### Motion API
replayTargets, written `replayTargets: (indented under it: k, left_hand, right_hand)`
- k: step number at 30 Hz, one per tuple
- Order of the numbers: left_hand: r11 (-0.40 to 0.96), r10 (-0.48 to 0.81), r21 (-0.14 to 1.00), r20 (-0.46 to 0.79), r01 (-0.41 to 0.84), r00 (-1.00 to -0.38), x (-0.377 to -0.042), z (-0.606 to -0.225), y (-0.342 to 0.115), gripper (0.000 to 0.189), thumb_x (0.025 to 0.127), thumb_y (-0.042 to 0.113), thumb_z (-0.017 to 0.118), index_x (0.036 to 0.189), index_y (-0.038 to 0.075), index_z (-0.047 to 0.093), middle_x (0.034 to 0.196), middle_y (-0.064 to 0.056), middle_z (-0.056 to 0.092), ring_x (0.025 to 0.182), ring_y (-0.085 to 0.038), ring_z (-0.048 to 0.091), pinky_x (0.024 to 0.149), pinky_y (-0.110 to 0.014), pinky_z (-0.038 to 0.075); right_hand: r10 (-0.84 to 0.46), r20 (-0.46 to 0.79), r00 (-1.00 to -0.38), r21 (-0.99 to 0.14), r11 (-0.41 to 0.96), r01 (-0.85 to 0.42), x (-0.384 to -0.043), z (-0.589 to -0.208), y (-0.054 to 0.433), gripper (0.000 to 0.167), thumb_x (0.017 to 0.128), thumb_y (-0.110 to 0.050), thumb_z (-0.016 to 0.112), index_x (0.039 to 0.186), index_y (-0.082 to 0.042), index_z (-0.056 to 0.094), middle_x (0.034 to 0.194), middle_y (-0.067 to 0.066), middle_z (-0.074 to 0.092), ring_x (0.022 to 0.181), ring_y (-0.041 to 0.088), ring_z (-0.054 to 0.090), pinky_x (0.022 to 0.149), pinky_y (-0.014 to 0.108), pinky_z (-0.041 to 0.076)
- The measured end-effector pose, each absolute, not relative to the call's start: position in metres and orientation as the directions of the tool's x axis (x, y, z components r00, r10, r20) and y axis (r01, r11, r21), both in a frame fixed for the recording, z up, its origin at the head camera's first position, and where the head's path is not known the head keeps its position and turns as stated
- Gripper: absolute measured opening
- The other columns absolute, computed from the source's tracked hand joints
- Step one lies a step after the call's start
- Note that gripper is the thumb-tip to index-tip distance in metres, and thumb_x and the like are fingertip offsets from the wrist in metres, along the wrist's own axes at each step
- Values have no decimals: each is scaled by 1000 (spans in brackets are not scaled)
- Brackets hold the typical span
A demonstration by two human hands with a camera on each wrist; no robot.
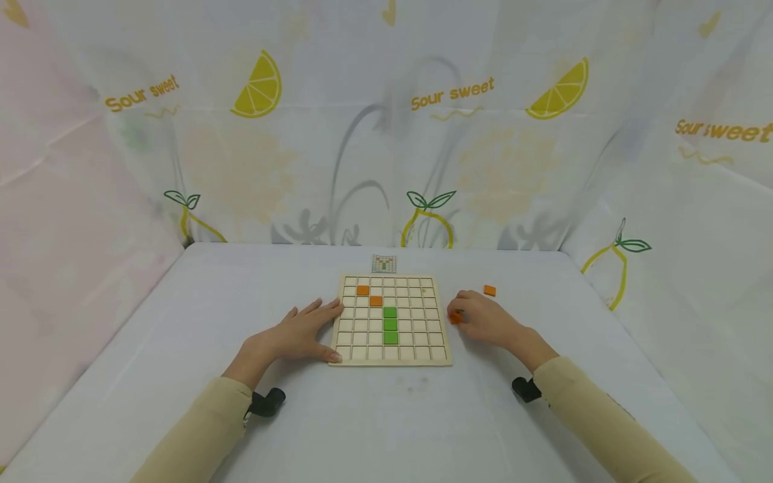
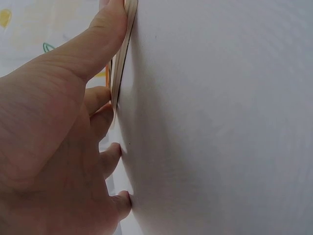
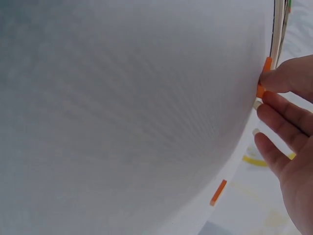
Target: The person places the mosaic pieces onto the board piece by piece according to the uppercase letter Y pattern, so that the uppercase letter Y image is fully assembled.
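A square wooden grid board (image 1: 417, 361) lies on the white table, with two orange tiles (image 1: 376, 301) set diagonally and a column of three green tiles (image 1: 390, 325) in its cells. Along the board's left edge rests my left hand (image 1: 302, 332), fingers spread, the thumb at the near corner. In the left wrist view that thumb (image 2: 105, 36) lies against the board's side. Just right of the board, my right hand (image 1: 483, 318) pinches an orange tile (image 3: 264, 78) between thumb and forefinger, low at the table. Its other fingers are extended.
Another orange tile (image 1: 490, 290) lies loose beyond my right hand. Behind the board is a small printed pattern card (image 1: 384, 263). A lemon-printed cloth (image 1: 386, 154) hangs along the table's back and sides.
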State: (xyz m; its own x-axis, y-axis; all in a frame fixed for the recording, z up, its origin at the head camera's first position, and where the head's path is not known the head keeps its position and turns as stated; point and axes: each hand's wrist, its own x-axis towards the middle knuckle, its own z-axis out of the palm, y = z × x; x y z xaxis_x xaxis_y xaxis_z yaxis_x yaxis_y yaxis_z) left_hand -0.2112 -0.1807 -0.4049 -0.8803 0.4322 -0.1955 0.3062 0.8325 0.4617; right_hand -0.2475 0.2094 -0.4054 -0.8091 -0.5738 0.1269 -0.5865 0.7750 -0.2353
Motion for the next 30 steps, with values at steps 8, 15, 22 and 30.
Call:
replayTargets:
  k: [8, 15, 22, 30]
  left_hand:
    - [835, 434, 455, -196, 310, -880, -212, -406, -181, 107, 74, 57, 79, 158, 16, 27, 167, -4, 21, 155, -39, 8, 119, -70, 3]
    - [835, 435, 451, -188, 316, -880, -212, -406, -180, 107, 74, 56, 80, 158, 15, 28, 167, -5, 22, 155, -40, 9, 119, -71, 4]
    - [835, 433, 452, -187, 314, -882, -212, -406, -182, 107, 74, 56, 80, 158, 15, 27, 167, -4, 21, 155, -39, 8, 119, -71, 3]
    - [836, 436, 447, -187, 318, -880, -212, -406, -181, 108, 73, 58, 79, 158, 16, 27, 167, -4, 21, 155, -39, 10, 119, -71, 4]
  right_hand:
    - [-572, 104, -813, -222, 784, -580, -249, -406, 208, 23, 83, 4, 69, 93, -16, 69, 89, -5, 59, 83, 12, 51, 76, 30, 50]
    - [-575, 103, -812, -228, 781, -582, -250, -406, 207, 22, 82, 4, 70, 90, -16, 68, 85, -4, 58, 80, 12, 49, 72, 27, 47]
    - [-576, 95, -812, -225, 782, -581, -251, -405, 206, 21, 82, 2, 71, 89, -17, 67, 84, -4, 57, 79, 11, 47, 70, 25, 44]
    - [-560, 101, -823, -245, 788, -566, -253, -407, 205, 22, 80, 4, 69, 89, -16, 67, 86, -3, 57, 81, 14, 48, 72, 27, 45]
